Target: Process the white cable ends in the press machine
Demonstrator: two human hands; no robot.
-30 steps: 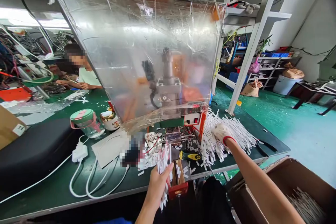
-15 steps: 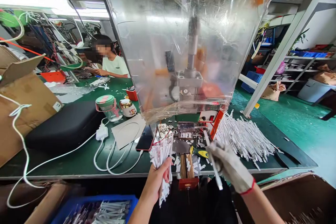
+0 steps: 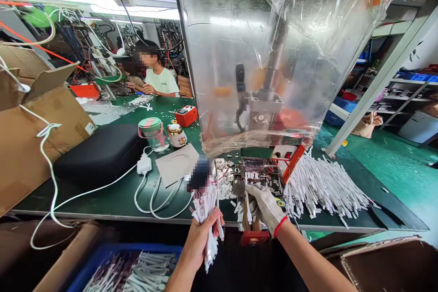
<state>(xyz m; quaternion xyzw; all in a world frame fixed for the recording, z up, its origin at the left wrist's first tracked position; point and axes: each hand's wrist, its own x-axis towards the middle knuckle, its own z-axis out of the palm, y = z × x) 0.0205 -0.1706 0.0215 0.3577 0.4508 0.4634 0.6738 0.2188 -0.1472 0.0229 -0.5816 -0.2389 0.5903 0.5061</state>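
My bare left hand (image 3: 204, 232) is wrapped round a bundle of thin white strips (image 3: 206, 205) at the table's front edge. My right hand (image 3: 265, 205), in a pale glove with a red cuff, pinches one white strip (image 3: 247, 207) over the small press fixture. The fixture's wooden base ends in a red block (image 3: 255, 237) below my right hand. Small white scraps (image 3: 226, 187) lie around the fixture. A large heap of white strips (image 3: 328, 185) spreads to the right of my gloved hand.
A plastic-wrapped machine guard (image 3: 273, 54) hangs above the fixture. Left stand a black case (image 3: 99, 157), a jar (image 3: 153, 134), a cup (image 3: 177, 136) and white cables. A blue bin (image 3: 112, 251) of strips sits below. Behind the table, a person (image 3: 159, 77) sits handling something.
My right hand has moved left, bringing its strip from beside the fixture to over it. My left hand still holds the bundle. The camera view has shifted left.
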